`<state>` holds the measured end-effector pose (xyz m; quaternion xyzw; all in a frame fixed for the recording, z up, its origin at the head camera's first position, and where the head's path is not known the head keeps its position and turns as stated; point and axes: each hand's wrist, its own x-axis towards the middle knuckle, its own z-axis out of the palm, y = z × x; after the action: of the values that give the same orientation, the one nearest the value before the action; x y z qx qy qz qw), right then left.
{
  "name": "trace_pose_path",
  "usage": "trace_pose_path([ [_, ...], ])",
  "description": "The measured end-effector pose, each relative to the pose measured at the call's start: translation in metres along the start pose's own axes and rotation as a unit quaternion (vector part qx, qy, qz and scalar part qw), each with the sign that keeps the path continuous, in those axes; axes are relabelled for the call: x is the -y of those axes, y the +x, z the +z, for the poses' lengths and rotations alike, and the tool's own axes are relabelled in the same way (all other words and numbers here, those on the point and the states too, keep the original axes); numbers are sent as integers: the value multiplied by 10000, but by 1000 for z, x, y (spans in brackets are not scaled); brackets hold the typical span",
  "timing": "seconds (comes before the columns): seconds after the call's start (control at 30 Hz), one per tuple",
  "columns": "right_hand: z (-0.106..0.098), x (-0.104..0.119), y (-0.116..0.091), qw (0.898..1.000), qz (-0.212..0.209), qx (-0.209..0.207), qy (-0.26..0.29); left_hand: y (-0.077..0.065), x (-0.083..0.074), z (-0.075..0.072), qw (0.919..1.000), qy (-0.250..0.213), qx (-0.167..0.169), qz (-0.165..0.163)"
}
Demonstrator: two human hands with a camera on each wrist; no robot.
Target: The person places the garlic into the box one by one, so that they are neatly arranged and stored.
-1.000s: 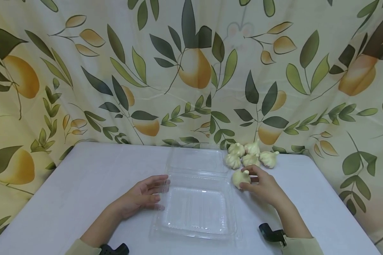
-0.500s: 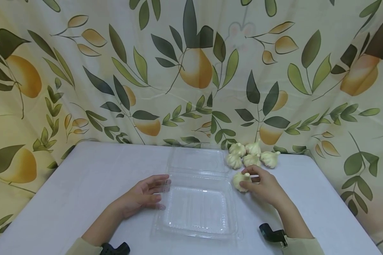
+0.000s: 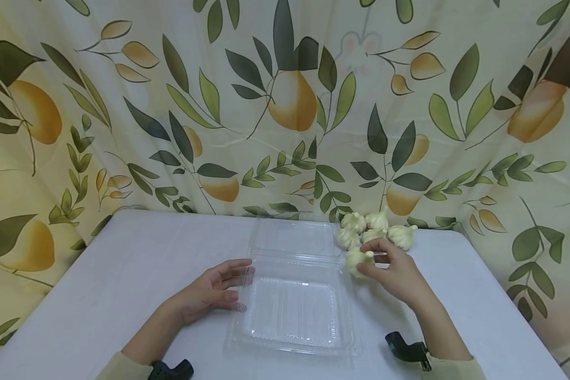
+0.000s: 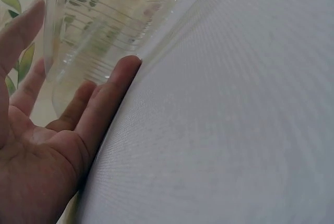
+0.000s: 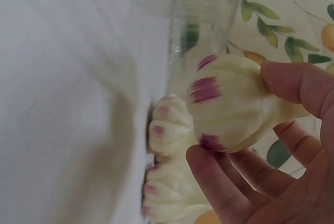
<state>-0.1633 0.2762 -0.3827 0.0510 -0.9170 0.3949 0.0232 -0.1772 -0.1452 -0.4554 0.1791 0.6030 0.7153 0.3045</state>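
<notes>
My right hand (image 3: 395,274) pinches a pale garlic bulb (image 3: 355,262) between thumb and fingers, just right of a clear plastic clamshell box (image 3: 294,347). In the right wrist view this garlic bulb (image 5: 229,104) shows purple streaks on its base and hangs above the table, with its stem toward the palm. The box lies unfolded, lid (image 3: 294,238) to the back. At its left side is my left hand (image 3: 206,298), fingers extended and thumb apart; some fingertips show through the clear rim. The left wrist view has these fingers beside the ribbed box wall (image 4: 99,41).
Several more garlic bulbs (image 3: 401,237) are clustered at the back right of the white table (image 3: 161,253), close to the lid's right edge. Behind the table hangs a curtain (image 3: 247,105) printed with leaves and fruit. Black camera mounts (image 3: 405,348) sit at both wrists.
The garlic bulb in my right hand has turned and risen slightly, now covering part of a bulb behind it. My left hand and the box look the same.
</notes>
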Motion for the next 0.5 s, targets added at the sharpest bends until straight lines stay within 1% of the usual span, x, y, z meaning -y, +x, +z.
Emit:
trace_pose_path([
  [0.33,-5,24,-8,9998,-75,-152,64,-1,-3,3,9997,-251,-17,19],
  [0.5,-6,37,-13,9994,-247,-165,189,-1,-6,4,9997,-226,-34,-19],
])
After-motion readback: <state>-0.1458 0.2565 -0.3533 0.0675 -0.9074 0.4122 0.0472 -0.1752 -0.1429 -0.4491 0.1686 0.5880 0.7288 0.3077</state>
